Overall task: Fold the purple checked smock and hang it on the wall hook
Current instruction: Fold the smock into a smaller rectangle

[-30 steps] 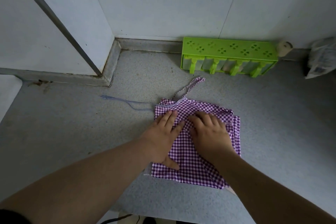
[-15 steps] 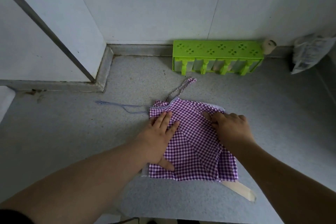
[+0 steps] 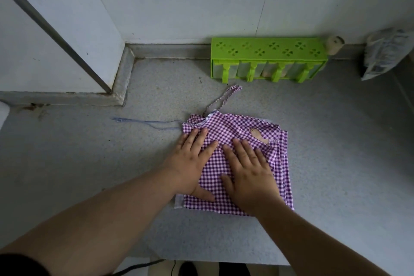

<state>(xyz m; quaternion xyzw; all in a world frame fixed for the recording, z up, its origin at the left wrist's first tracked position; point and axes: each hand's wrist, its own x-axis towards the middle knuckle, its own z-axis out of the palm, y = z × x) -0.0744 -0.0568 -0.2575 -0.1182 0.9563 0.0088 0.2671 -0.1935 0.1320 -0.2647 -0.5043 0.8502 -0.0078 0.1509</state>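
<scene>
The purple checked smock lies folded into a rough square on the grey counter. A checked tie strap trails from its far edge toward the wall, and a thin blue thread runs off to the left. My left hand presses flat on the smock's left half with straight fingers. My right hand lies flat beside it on the middle of the cloth. A small beige patch shows near the smock's far right corner. No wall hook is in view.
A green plastic rack with clear containers stands against the back wall. To its right are a small round beige object and a crumpled plastic bag. A wall corner with a dark strip juts in at the left.
My right hand has moved left from the smock's right edge to the middle, next to my left hand. The right side of the cloth now lies folded flatter. My left hand stayed put.
</scene>
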